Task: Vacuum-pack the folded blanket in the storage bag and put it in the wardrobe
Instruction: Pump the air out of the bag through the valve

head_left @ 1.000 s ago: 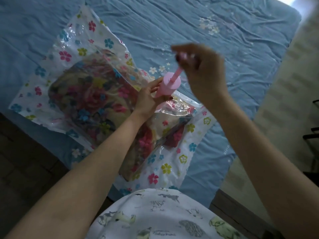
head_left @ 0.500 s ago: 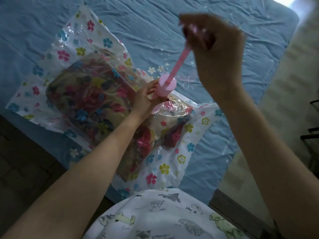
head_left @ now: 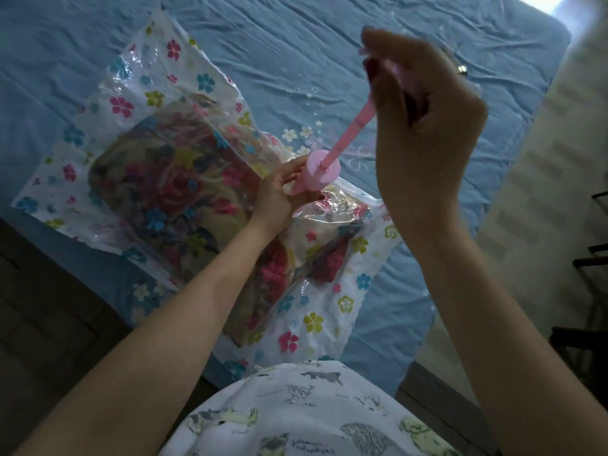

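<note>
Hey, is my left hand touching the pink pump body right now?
Touching. The head view shows the left hand wrapped around the pump body, fingers against its side with no gap, holding it on the bag.

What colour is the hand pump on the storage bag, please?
Pink, both pump barrel and plunger rod; clearest in the head view.

Left hand (head_left: 278, 199) reaches forward in a closed grip; right hand (head_left: 424, 126) is raised, fingers clenched.
</note>
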